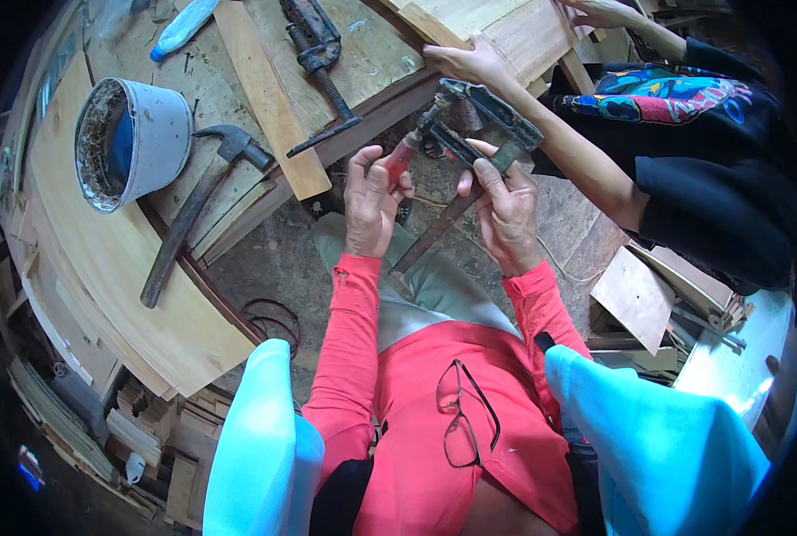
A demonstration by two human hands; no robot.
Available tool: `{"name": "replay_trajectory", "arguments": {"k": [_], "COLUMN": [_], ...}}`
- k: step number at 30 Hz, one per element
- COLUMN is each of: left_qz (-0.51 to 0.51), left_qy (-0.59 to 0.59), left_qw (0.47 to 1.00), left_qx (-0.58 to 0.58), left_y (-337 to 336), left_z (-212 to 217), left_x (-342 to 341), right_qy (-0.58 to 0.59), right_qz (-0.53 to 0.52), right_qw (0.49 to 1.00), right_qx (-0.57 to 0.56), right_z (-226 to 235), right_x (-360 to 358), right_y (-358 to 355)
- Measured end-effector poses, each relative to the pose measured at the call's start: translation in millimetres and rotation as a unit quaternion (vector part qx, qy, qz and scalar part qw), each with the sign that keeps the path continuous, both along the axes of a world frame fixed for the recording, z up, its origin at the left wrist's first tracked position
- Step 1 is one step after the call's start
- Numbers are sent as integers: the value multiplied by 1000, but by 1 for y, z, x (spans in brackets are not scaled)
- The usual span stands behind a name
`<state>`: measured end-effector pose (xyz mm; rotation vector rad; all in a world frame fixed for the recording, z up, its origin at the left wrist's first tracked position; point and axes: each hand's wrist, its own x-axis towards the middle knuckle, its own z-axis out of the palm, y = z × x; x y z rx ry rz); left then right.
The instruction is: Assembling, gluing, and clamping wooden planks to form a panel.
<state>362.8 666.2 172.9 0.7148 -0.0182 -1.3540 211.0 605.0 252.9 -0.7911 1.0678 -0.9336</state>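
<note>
A bar clamp (437, 230) with dark jaws, a flat metal bar and a red handle (401, 160) is held up in front of me, off the bench's near edge. My left hand (372, 207) is closed around the red handle, fingers curled. On the other side, my right hand (509, 219) grips the clamp by its bar near the dark jaw, thumb on top. The bar slants down toward my lap. Between the clamp's jaws I see no workpiece. Another person's forearm (586, 156) reaches past just beyond my right hand, that hand resting on boards.
The workbench (381, 67) carries a second screw clamp (316, 49), a wooden strip (269, 98), a claw hammer (188, 210), a white bucket (168, 125) and a plastic bottle (184, 29). Wood scraps (635, 295) lie at right; glasses (461, 420) hang on my red shirt.
</note>
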Motion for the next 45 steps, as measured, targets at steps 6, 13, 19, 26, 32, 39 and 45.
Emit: {"name": "replay_trajectory", "arguments": {"k": [6,13,19,26,32,39,45], "left_qz": [-30,-47,-27,-87,-61,-205,-47], "left_qy": [77,151,223,278,200,360,162], "left_qw": [997,987,972,953,977,876,985], "left_qx": [-7,30,-73,-84,38,-248,-29], "left_y": [-6,-21,-23,-32,-53,-53,-43], "left_z": [-41,-54,-84,-129,-102,-179,-137], "left_x": [-1,-14,-16,-14,-33,-17,-25], "right_qy": [73,207,270,269,304,302,299], "right_qz": [-18,-11,-5,-43,-53,-67,-54], "right_qw": [996,974,957,953,941,936,940], "right_qx": [-37,-91,-107,-130,-139,-169,-157], "right_z": [-6,-11,-22,-46,-57,-69,-68], "right_x": [16,32,35,41,41,45,43], "right_y": [4,7,15,14,3,0,0]}}
